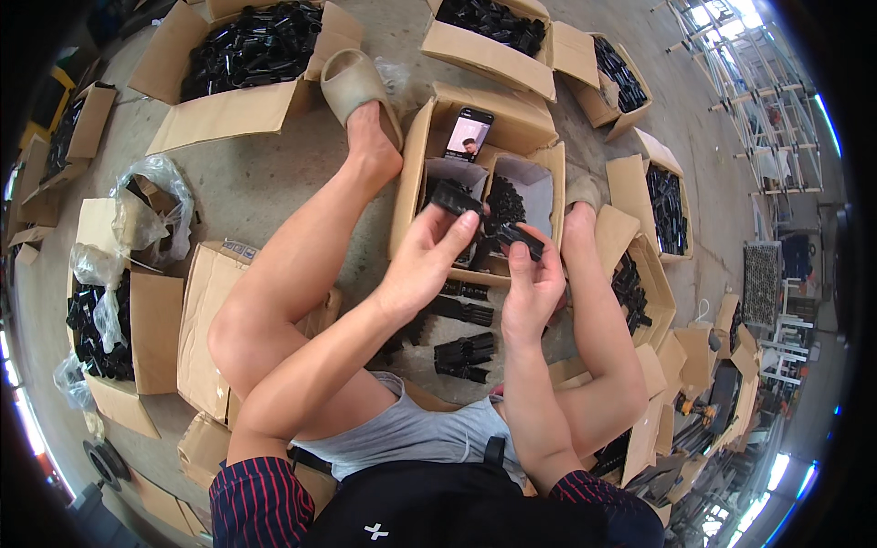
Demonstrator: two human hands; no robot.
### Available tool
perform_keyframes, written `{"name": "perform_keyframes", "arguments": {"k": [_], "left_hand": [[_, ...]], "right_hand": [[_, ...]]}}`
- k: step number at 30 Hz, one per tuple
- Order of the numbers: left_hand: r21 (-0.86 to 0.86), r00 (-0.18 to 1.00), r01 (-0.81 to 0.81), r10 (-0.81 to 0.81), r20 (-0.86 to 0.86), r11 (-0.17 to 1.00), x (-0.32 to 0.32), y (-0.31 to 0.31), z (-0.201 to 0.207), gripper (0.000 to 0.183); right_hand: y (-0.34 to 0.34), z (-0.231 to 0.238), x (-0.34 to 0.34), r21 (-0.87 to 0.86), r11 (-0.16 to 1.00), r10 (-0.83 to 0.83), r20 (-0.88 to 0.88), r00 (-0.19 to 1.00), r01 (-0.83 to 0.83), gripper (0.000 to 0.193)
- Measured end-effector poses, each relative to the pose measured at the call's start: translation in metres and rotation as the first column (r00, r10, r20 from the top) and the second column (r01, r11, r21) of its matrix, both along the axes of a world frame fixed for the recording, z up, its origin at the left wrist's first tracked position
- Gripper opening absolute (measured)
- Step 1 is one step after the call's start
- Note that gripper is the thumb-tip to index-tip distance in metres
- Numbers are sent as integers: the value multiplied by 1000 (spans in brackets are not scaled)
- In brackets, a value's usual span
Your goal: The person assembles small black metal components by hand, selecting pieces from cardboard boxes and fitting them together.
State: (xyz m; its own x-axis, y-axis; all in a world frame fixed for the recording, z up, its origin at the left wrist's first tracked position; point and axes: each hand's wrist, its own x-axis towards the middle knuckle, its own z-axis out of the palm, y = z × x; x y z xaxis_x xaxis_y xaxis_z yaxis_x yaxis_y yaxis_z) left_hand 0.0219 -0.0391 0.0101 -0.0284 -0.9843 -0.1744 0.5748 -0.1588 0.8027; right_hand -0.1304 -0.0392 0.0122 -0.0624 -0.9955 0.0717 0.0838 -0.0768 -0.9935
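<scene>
My left hand (431, 245) is closed on a black plastic part (454, 197), pinched between thumb and fingers. My right hand (532, 285) grips another dark plastic piece (519, 239), thumb on top. The two pieces are close together but apart. Both hands are over the near side of an open cardboard box (398, 215) between my legs. Inside it, small black pieces (504, 199) lie in a paper-lined compartment, and a phone (470, 134) with a lit screen leans at the back. Below my hands, several black slotted parts (464, 354) lie on the floor.
Cardboard boxes full of black parts surround me: a large one (224, 119) far left, one (489, 62) at the back, others (683, 210) along the right. Clear plastic bags (137, 219) lie over a box at left. Metal racks (749, 100) stand far right.
</scene>
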Motion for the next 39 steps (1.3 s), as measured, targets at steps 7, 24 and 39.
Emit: {"name": "perform_keyframes", "arguments": {"k": [7,24,39], "left_hand": [[-352,754,-170,352,555,920,57,-18,18,31],[-397,385,-201,445,809,896,93,-16,47,20],[-322,404,-186,371,836,928,88,-19,41,21]], "right_hand": [[-31,-16,19,107,968,229,-6,973,-227,32],[-100,-134,51,419,846,505,-827,245,-329,28],[-78,-82,-5,12,1000,15,-617,787,-10,24]]}}
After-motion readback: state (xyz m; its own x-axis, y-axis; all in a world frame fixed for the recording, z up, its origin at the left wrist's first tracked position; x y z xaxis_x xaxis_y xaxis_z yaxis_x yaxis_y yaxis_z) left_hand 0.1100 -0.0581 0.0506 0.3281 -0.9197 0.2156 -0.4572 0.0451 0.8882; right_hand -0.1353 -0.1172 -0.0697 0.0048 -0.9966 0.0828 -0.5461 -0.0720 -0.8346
